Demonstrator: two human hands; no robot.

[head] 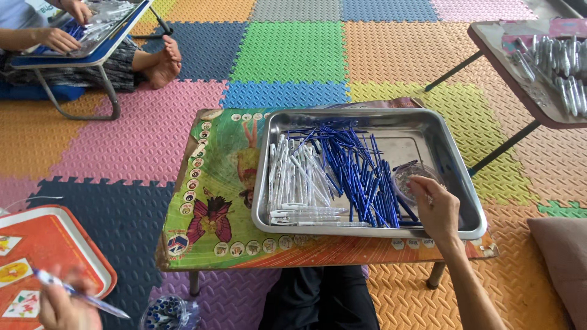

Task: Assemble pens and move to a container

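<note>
My right hand (pixel 437 208) reaches into the right side of a steel tray (pixel 367 234), with its fingertips at a small clear round cup (pixel 406 176). Whether the fingers hold anything is hidden. The tray holds a pile of thin blue refills (pixel 358 174) in the middle and several clear-white pen barrels (pixel 293 177) on the left. It rests on a low folding table with a green and orange picture top (pixel 214 183). At the lower left, blurred, my left hand (pixel 61 308) grips a blue and clear pen (pixel 85 297) over a red tray (pixel 43 244).
A clear cup of blue parts (pixel 165 313) stands on the floor by my legs. Another person (pixel 58 40) works at a low table at the top left, one foot (pixel 162 64) stretched out. At the right are a second table with pens (pixel 550 61) and a cushion (pixel 562 256). Coloured foam mats cover the floor.
</note>
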